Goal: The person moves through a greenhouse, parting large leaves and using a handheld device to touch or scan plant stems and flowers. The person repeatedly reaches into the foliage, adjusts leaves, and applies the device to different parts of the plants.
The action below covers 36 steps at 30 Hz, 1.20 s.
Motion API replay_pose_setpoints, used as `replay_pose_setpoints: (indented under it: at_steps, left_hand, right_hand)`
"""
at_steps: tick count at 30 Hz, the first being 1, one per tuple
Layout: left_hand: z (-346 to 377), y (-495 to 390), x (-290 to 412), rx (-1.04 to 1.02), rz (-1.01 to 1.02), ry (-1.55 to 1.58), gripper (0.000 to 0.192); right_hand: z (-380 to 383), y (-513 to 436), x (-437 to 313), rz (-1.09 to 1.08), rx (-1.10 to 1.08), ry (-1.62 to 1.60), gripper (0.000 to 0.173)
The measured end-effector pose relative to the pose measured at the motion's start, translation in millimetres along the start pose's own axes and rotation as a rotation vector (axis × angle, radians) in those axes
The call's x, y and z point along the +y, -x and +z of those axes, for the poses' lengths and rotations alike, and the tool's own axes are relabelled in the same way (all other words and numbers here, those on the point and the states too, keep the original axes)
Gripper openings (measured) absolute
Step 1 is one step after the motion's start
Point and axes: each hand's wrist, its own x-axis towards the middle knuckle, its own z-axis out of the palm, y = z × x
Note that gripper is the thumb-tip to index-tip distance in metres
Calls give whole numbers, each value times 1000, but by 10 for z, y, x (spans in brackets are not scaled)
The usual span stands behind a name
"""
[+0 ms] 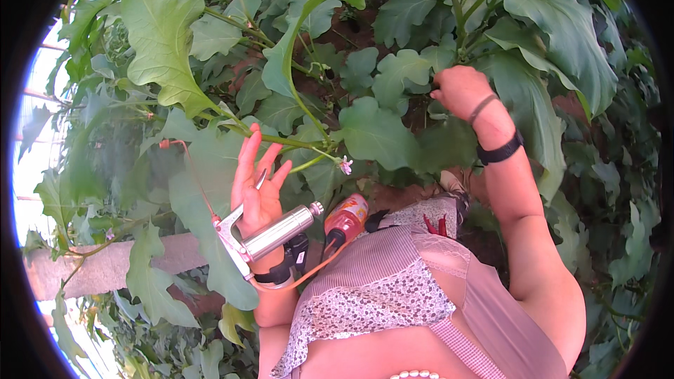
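My left hand (pixel 258 181) is raised, palm up with fingers spread, and holds a metal sprayer with a cylinder (pixel 279 232) and a lever between the fingers. Its thin copper-coloured nozzle tube (pixel 199 179) points up and left over a leaf. The fingertips touch an eggplant stem (pixel 279 140); a pale purple flower (pixel 345 165) stands right of them. An orange hose (pixel 321 269) leads towards a bottle of pink liquid (pixel 347 216) at my waist. My right hand (pixel 462 89), fingers curled, is among leaves just below a thick plant stem (pixel 459 26); whatever its fingers hold is hidden.
Large eggplant leaves (pixel 160 42) surround both hands, some close to the camera. A pale beam or ledge (pixel 116 268) crosses at the left, before a bright structure with bars. Soil shows between leaves. Several small red objects (pixel 437 225) lie on my patterned clothing.
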Motion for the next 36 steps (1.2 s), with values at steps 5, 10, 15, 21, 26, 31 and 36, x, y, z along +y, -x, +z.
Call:
replay_pose_setpoints:
  at_steps: [5, 10, 15, 21, 26, 31, 36]
  left_hand:
    - [-12, 42, -9, -38, -1, 102, 91]
    - [9, 144, -89, -38, -34, 166, 87]
    - [-47, 325, -168, -88, 3, 184, 82]
    - [-152, 405, -240, 8, 108, 221, 83]
    - [-332, 233, -283, -30, 128, 279, 82]
    - [-453, 76, -291, -57, 166, 235, 82]
    - [-614, -8, -267, -27, 177, 230, 75]
  right_hand:
    - [-440, 283, -458, -722, 313, -801, 26]
    - [-875, -244, -1510, -817, 309, -1056, 32]
    - [-908, -1058, -2303, -1010, 3, -770, 46]
    - [-1167, -855, -2311, -771, -181, -1066, 31]
    - [-1350, -707, -2187, -670, -131, -1172, 27]
    - [-1333, -590, -2197, -724, -97, -1337, 26]
    - [-1454, -569, -2191, -736, -34, -1372, 29]
